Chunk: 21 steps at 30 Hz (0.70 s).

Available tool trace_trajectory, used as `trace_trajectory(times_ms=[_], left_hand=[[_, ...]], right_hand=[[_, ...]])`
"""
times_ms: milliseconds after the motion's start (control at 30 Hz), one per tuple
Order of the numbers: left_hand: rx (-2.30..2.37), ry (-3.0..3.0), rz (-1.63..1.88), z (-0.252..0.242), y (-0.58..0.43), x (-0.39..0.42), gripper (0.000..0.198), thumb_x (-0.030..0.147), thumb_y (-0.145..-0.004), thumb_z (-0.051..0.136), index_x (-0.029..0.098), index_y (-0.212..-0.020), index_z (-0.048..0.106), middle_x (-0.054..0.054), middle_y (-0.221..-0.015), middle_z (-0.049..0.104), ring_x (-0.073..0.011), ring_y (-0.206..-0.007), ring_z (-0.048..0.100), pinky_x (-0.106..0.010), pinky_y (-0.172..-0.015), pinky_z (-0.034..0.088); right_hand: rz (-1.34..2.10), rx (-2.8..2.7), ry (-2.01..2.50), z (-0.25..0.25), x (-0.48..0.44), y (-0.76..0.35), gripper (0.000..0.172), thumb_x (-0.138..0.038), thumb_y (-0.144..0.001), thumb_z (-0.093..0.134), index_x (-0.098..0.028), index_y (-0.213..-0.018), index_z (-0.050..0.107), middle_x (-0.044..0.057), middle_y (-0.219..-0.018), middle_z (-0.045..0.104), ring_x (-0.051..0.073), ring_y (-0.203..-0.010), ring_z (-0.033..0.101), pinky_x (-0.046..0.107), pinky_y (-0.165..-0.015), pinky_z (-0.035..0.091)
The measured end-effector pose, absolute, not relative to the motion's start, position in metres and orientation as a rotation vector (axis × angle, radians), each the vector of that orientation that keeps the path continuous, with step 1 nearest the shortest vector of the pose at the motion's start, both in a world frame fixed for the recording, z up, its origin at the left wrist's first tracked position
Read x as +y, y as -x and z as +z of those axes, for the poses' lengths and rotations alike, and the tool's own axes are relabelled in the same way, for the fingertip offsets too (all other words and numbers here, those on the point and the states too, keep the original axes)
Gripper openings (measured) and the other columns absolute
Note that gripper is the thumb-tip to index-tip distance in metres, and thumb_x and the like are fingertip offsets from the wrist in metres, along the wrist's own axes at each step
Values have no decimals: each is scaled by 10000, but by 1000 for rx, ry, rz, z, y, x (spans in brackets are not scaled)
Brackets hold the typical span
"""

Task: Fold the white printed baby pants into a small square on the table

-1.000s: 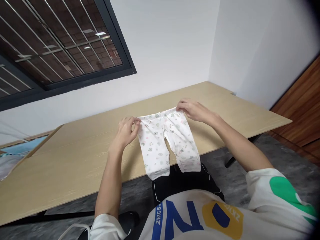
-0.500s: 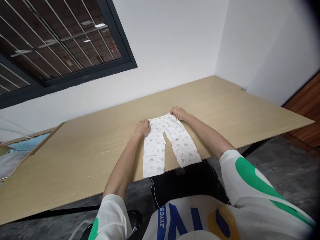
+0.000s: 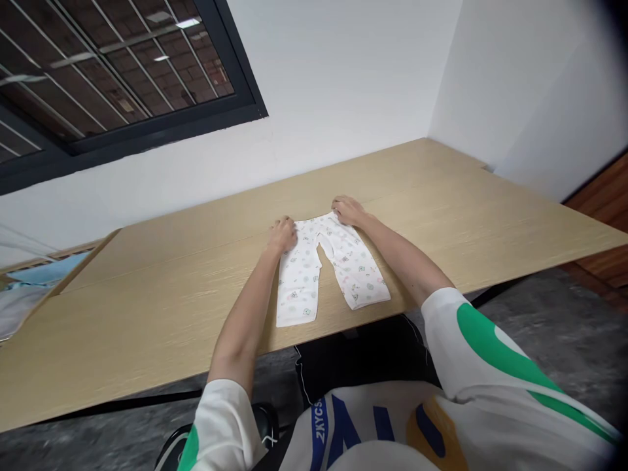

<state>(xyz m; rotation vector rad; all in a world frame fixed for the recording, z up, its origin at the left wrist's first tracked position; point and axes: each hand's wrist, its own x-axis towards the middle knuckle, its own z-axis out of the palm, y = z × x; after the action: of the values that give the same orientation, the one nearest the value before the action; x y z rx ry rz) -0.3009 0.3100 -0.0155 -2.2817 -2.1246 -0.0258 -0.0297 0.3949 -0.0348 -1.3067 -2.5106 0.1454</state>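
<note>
A small pair of white baby pants (image 3: pixel 326 267) with a faint printed pattern lies flat on the light wooden table (image 3: pixel 161 294), waistband away from me, both legs pointing toward the near edge. My left hand (image 3: pixel 282 234) is closed on the left corner of the waistband. My right hand (image 3: pixel 348 210) is closed on the right corner of the waistband. Both hands rest low on the tabletop.
A dark-framed window (image 3: pixel 112 72) sits in the white wall behind the table. Blue and white fabric (image 3: pixel 29 288) lies beyond the table's left end. A wooden door (image 3: pixel 603 196) stands at the right, and grey floor shows under the table.
The pants were held up over the near edge with the legs hanging; now they lie flat further onto the table, and both hands have moved away from me with the waistband.
</note>
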Motion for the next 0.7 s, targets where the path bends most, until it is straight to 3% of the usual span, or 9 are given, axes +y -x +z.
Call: trace_trajectory(times_ms=[133, 267, 400, 467, 600, 700], left_hand=[[-2108, 2330, 66, -12, 293, 302, 372, 344, -1024, 571, 187, -1360, 597, -141, -1412, 601, -280, -1272, 591, -507, -1090, 495], [-2147, 2323, 119, 0, 284, 289, 419, 426, -982, 664, 184, -1322, 617, -102, -1333, 635, -239, -1145, 656, -474, -971, 585], [-2115, 2350, 47, 16, 243, 266, 355, 286, -1042, 505, 96, -1328, 596, -233, -1418, 583, -329, -1319, 570, -526, -1103, 465], [-2061, 2434, 10, 20, 208, 245, 376, 253, -1048, 417, 61, -1324, 584, -279, -1433, 567, -349, -1338, 561, -498, -1093, 455], [-1853, 2817, 56, 15, 132, 181, 468, 474, -1059, 364, 161, -1146, 701, -170, -1129, 750, -262, -990, 730, -370, -839, 556], [-1643, 3040, 111, 2, 92, 130, 483, 592, -995, 475, 207, -947, 763, -152, -981, 774, -278, -905, 747, -389, -773, 554]], right_hand=[[213, -2551, 1372, -35, 388, 28, 286, -104, -914, 494, -145, -1012, 760, 172, -1143, 726, 279, -1035, 604, 355, -885, 420], [262, -2544, 1444, -35, 383, 26, 266, -128, -910, 521, -171, -1007, 765, 160, -1101, 745, 276, -987, 635, 342, -839, 433], [325, -2488, 1482, -33, 385, 27, 292, -125, -895, 557, -184, -1094, 762, 151, -1141, 752, 267, -997, 644, 324, -847, 450], [360, -2441, 1480, -31, 390, 28, 326, -120, -897, 554, -173, -1153, 748, 140, -1133, 757, 247, -989, 645, 304, -862, 454], [394, -2331, 1469, -31, 402, 27, 331, -144, -962, 466, -106, -1152, 735, 126, -1056, 756, 203, -939, 633, 273, -877, 450], [444, -2293, 1478, -35, 408, 25, 279, -201, -971, 506, -92, -998, 761, 117, -963, 755, 186, -861, 623, 265, -833, 456]])
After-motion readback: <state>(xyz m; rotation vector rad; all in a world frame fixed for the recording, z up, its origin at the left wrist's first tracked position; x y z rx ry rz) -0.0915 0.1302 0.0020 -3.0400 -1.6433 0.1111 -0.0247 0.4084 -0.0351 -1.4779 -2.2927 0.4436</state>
